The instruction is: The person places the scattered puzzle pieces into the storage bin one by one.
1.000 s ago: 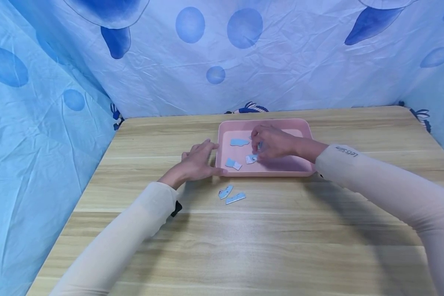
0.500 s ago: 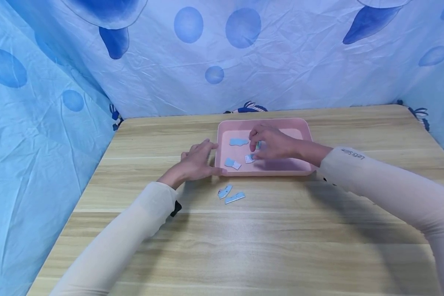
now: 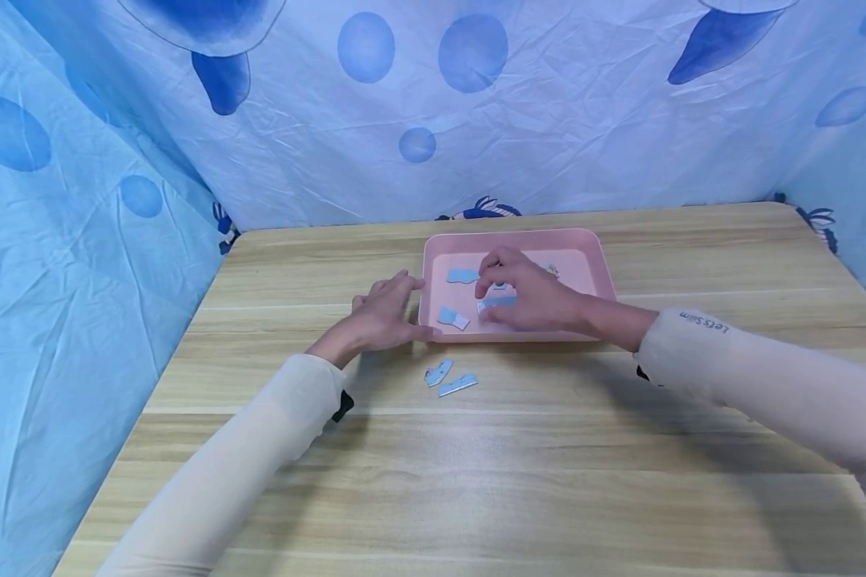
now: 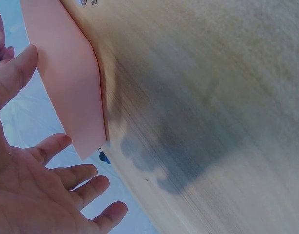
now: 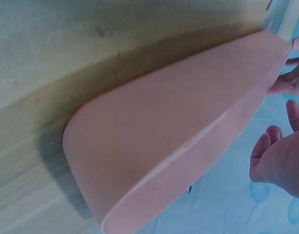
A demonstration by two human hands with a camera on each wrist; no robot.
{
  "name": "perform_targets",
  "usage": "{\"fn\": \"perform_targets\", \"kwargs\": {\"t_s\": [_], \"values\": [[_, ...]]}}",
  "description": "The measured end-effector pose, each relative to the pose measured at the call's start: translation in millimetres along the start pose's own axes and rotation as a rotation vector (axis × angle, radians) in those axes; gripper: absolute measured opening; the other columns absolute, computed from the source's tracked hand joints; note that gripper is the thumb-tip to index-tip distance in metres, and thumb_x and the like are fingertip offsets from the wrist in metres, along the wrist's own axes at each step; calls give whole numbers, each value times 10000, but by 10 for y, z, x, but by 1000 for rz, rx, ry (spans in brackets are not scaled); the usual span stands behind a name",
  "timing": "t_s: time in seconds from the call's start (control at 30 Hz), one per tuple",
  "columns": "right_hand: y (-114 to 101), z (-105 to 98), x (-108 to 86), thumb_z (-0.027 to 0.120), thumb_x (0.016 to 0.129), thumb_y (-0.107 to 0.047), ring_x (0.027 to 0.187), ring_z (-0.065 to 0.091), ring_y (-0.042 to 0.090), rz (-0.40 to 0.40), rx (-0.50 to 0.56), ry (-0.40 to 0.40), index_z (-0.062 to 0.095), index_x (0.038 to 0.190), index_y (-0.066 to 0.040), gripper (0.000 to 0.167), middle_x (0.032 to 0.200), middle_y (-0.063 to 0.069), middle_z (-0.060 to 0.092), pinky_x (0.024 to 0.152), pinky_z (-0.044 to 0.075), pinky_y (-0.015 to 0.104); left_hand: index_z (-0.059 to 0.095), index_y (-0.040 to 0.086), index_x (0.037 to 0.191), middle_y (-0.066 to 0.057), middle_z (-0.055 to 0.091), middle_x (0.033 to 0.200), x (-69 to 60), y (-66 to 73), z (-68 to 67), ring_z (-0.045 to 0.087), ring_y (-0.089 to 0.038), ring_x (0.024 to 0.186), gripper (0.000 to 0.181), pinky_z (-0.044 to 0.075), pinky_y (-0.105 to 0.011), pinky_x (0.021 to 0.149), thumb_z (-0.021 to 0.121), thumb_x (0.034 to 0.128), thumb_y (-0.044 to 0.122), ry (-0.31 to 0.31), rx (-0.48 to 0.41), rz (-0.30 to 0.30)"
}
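Note:
My left hand [image 3: 384, 319] rests at the left side of a pink tray [image 3: 590, 276], its thumb and forefinger spread against the rim. In the left wrist view its fingertips [image 4: 28, 61] touch the tray wall. Over the tray my right hand [image 3: 537, 295] hovers with fingers bent and thumb apart. A blue-and-white jigsaw piece [image 3: 496, 304] shows between thumb and fingers, without a visible pinch. Close by lie a plain light blue piece [image 3: 462, 276] and another blue-and-white piece [image 3: 453, 318]. The right hand partly hides other pieces.
Two jigsaw pieces, one [image 3: 439, 373] beside a longer one [image 3: 458, 385], lie on the wooden table [image 3: 433, 481] in front of the tray. A small piece [image 3: 552, 271] sits in the tray's right part. A blue patterned curtain [image 3: 303, 144] stands behind the table.
My right hand has shifted slightly left and its fingers have spread apart. A small piece at the tray's right has come into sight. The left hand stays at the rim.

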State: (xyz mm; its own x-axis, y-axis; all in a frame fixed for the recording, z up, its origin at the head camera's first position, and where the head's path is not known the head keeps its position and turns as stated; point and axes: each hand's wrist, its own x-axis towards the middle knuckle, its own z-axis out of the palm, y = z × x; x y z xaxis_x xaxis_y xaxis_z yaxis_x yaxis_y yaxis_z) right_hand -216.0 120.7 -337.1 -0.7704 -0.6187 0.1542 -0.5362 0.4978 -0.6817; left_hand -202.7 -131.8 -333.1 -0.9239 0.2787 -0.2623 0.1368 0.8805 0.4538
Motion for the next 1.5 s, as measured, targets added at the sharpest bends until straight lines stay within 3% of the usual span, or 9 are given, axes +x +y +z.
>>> {"fn": "perform_targets", "kwargs": {"t_s": [0.37, 0.7, 0.97, 1.27, 1.5], "values": [[-110, 115, -132, 703, 832, -74, 1113, 432, 186, -30, 63, 10, 692, 941, -158, 137, 1141, 7, 473, 960, 399, 439, 359, 178, 1461, -103, 139, 1602, -17, 10, 3, 160, -311, 1429, 842, 167, -557, 1053, 757, 782, 476, -2, 11, 4], [-199, 275, -234, 763, 808, -72, 1104, 430, 170, -175, 99, -1, 681, 934, -77, 151, 1120, 12, 465, 926, 406, 395, 386, 177, 1431, -91, 191, 1588, -8, -10, 2, 182, -308, 1421, 827, 167, -560, 1050, 786, 760, 451, 2, 3, 19], [-258, 367, -305, 773, 801, -81, 1105, 427, 175, -176, 79, -29, 684, 969, -123, 194, 1146, 13, 451, 930, 416, 367, 383, 184, 1434, -98, 127, 1607, -20, -2, 1, 147, -308, 1437, 827, 145, -571, 1066, 783, 763, 455, 2, -7, 15], [-286, 463, -365, 767, 817, -120, 1095, 414, 135, -175, 58, -59, 694, 1015, -91, 213, 1142, -27, 436, 940, 397, 326, 381, 180, 1438, -46, 273, 1546, -21, 1, -5, 233, -298, 1385, 814, 195, -554, 1026, 774, 777, 447, 7, 9, 31], [-309, 520, -401, 762, 826, -146, 1058, 417, 116, -178, 22, -87, 701, 1034, -109, 220, 1109, -52, 435, 908, 404, 293, 369, 177, 1449, -79, 184, 1590, -16, 8, -9, 178, -309, 1419, 830, 162, -570, 1047, 769, 779, 460, 0, 4, 25]]}}
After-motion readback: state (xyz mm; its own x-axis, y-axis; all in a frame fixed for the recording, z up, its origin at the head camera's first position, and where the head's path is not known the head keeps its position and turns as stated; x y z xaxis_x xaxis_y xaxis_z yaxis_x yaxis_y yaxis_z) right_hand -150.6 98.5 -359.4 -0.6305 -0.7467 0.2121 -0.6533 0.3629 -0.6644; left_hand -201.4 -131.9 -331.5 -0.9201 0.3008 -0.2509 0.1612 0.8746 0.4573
